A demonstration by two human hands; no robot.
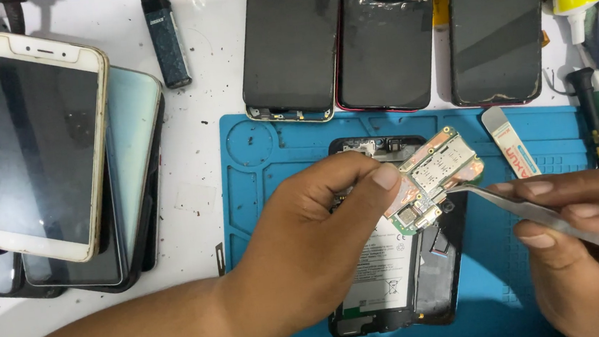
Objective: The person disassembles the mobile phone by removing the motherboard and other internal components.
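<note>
Head view: left hand (307,251) pinches a phone mainboard (431,182) by its edge, lifted w/ a tilt over the opened phone (401,253) on the blue repair mat (269,149). Right hand (580,238) grips steel tweezers (534,213), tips at the board's right edge. Risk: a slip could scratch components or tear a flex. Tweezer tips & any connector underneath are hard to see; right hand is cut off by the frame.

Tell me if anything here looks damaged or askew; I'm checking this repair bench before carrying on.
The circuit board sits lifted and tilted off the opened phone, pinched by the left hand, with tweezers in the right hand at its edge. The middle black phone above the mat looks cracked near its top.
</note>
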